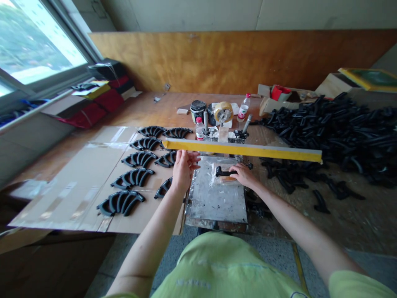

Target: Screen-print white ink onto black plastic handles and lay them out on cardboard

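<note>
My right hand [244, 175] is closed round one end of a black curved handle [223, 171]. The handle lies on a small pale block on a scuffed metal plate [217, 205]. My left hand [184, 169] is raised over the plate's left edge, fingers apart and pointing right, with nothing visible in them. Just above it, a long yellow bar with a grey top edge [248, 150] spans the plate; whether the fingertips touch it I cannot tell. Left of the plate, fanned rows of black handles [120, 203] lie on a flat cardboard sheet [71, 182].
A large heap of black handles [335, 128] covers the right side of the table. Behind the bar stand a tape roll [223, 114], paint-smeared cans [197, 111] and red-capped bottles [244, 108]. Red and black boxes [105, 99] sit by the window.
</note>
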`<state>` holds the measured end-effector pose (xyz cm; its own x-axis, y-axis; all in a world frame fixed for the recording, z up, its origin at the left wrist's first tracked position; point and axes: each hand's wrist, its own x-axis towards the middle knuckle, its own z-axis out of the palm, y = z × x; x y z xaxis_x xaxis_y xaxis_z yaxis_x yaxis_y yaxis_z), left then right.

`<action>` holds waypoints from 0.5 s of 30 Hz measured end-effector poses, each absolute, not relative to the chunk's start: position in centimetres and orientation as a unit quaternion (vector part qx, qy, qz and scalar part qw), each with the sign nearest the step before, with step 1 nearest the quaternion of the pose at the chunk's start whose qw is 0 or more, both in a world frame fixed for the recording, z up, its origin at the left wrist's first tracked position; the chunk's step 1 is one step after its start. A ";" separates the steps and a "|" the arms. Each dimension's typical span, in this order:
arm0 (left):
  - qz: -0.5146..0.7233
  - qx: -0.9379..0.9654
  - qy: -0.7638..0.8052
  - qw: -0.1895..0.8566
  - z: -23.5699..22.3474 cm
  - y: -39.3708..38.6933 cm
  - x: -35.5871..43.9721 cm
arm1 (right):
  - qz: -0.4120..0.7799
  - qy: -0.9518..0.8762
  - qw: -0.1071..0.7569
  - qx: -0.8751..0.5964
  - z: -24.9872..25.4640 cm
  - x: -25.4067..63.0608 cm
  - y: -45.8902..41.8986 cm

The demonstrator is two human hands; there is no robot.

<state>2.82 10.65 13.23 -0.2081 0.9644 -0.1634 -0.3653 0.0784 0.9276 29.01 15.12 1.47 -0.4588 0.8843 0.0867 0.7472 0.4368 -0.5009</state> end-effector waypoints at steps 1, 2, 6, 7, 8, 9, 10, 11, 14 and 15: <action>0.564 0.299 0.501 0.584 12.0 9.7 3.3 | 0.190 -0.825 0.180 -0.500 1.9 28.2 14.4; 0.510 0.290 0.513 0.626 10.7 8.6 3.9 | 0.176 -0.819 0.197 -0.510 2.4 27.3 13.7; 0.406 0.218 0.521 0.719 6.0 4.0 5.9 | 0.123 -0.860 0.238 -0.434 4.7 23.5 9.4; 0.423 0.199 0.522 0.713 5.2 3.1 5.9 | 0.125 -0.882 0.231 -0.390 5.0 22.7 8.3; 0.442 0.187 0.527 0.701 4.4 2.4 5.6 | 0.135 -0.898 0.226 -0.353 5.2 22.2 7.6; 0.460 0.181 0.538 0.683 3.6 1.8 4.8 | 0.148 -0.904 0.227 -0.332 5.1 22.1 7.1; 0.478 0.179 0.554 0.658 2.9 1.3 3.7 | 0.162 -0.900 0.237 -0.329 5.0 22.3 7.1; 0.493 0.176 0.575 0.629 2.1 0.8 2.3 | 0.174 -0.888 0.250 -0.344 4.8 22.8 7.4; 0.522 0.142 0.660 0.522 -0.6 -0.7 -2.8 | 0.185 -0.848 0.272 -0.416 4.0 24.5 9.7; 0.512 0.123 0.693 0.492 -1.5 -1.2 -4.5 | 0.182 -0.844 0.267 -0.427 3.8 24.7 10.5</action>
